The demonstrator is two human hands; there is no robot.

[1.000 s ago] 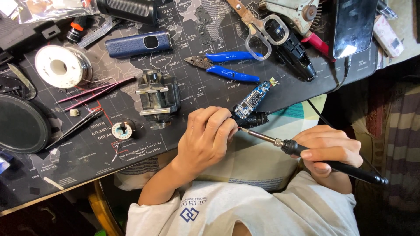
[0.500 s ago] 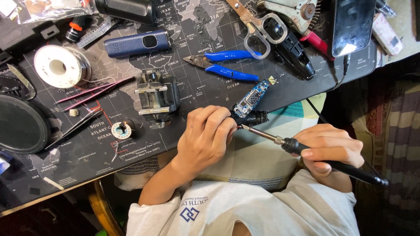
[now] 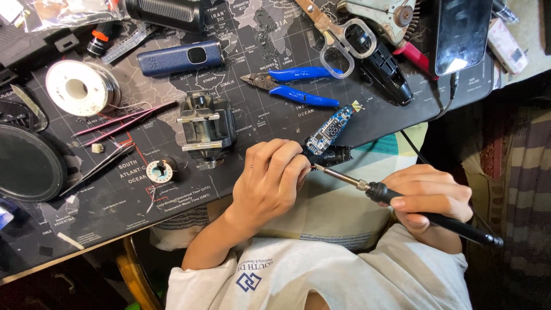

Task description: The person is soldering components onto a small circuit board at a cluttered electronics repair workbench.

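Observation:
My left hand (image 3: 270,181) is curled at the near edge of the dark desk mat (image 3: 241,51), its fingertips pinching the lower end of a small blue circuit board (image 3: 330,130). A black part (image 3: 338,154) sits just under the board. My right hand (image 3: 427,195) grips the black handle of a soldering iron (image 3: 402,200). The iron's metal tip points left and touches the board's lower end beside my left fingertips.
On the mat lie blue-handled cutters (image 3: 295,85), scissors (image 3: 333,34), a small metal vise (image 3: 205,127), a solder spool (image 3: 80,87), tweezers (image 3: 123,120), a blue oblong case (image 3: 179,57), a black glue-gun-like tool (image 3: 384,66) and a phone (image 3: 462,31). A cable (image 3: 427,158) hangs off the mat's edge.
The soldering iron's tip has moved up and left to the board's lower end. My left hand has stayed on the board.

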